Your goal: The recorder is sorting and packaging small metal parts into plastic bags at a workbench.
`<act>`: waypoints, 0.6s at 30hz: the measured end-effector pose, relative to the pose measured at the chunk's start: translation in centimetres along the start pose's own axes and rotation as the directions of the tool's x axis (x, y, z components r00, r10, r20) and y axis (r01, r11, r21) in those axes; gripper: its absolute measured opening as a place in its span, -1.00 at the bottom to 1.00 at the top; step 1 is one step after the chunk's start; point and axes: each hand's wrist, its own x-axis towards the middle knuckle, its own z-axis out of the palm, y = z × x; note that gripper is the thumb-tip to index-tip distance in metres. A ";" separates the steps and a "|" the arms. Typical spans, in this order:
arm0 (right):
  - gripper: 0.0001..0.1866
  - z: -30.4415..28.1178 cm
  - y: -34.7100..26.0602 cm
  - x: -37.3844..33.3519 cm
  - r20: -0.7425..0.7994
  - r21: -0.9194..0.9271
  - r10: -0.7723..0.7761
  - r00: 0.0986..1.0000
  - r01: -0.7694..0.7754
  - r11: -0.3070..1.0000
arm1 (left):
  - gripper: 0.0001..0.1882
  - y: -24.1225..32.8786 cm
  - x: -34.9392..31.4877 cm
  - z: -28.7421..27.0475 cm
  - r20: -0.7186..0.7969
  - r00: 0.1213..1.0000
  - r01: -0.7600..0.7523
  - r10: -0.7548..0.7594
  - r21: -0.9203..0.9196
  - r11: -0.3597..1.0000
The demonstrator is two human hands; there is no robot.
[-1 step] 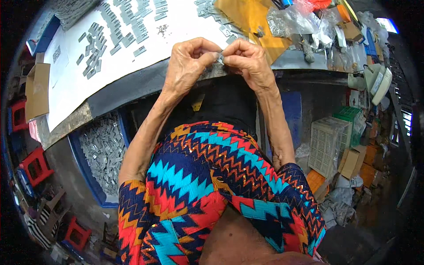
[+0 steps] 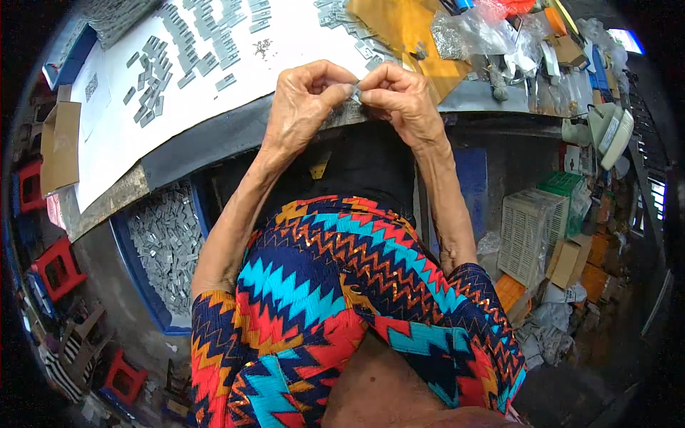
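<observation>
At the table's near edge, my left hand (image 2: 308,100) and my right hand (image 2: 401,98) meet fingertip to fingertip. Between their pinched thumbs and forefingers is a small grey metal piece (image 2: 357,93), mostly covered by the fingers. Beyond them, many flat grey metal pieces (image 2: 207,65) lie in slanting rows on a white sheet (image 2: 193,118). A little heap of tiny dark parts (image 2: 262,48) sits on the sheet past my left hand. More grey pieces (image 2: 365,44) lie loose beyond my right hand.
Below the table at left stands a blue tray (image 2: 135,267) full of grey pieces. Brown paper (image 2: 399,28) and plastic bags (image 2: 471,37) crowd the far right. An open cardboard box (image 2: 61,146) is at the left edge; crates (image 2: 528,228) and red stools (image 2: 58,269) stand lower down.
</observation>
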 end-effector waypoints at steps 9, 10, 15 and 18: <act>-0.90 -0.4 0.4 -0.2 0.050 0.236 0.074 0.996 -0.084 0.968 | -0.87 0.1 -0.5 0.4 -0.013 0.999 -0.029 0.029 0.042 0.999; -0.90 -0.5 0.5 -0.2 0.048 0.205 0.071 0.996 -0.079 0.976 | -0.87 0.1 -0.6 0.5 -0.021 0.999 -0.043 0.044 0.057 0.997; -0.91 -0.1 0.2 -0.3 0.051 0.095 0.059 0.997 -0.064 0.993 | -0.88 0.1 -0.7 0.6 -0.031 0.998 -0.057 0.059 0.049 0.997; -0.92 0.3 0.3 -0.2 -0.012 0.078 -0.006 1.000 0.007 0.997 | -0.88 0.2 -0.6 0.6 -0.064 0.997 -0.041 0.044 0.037 0.998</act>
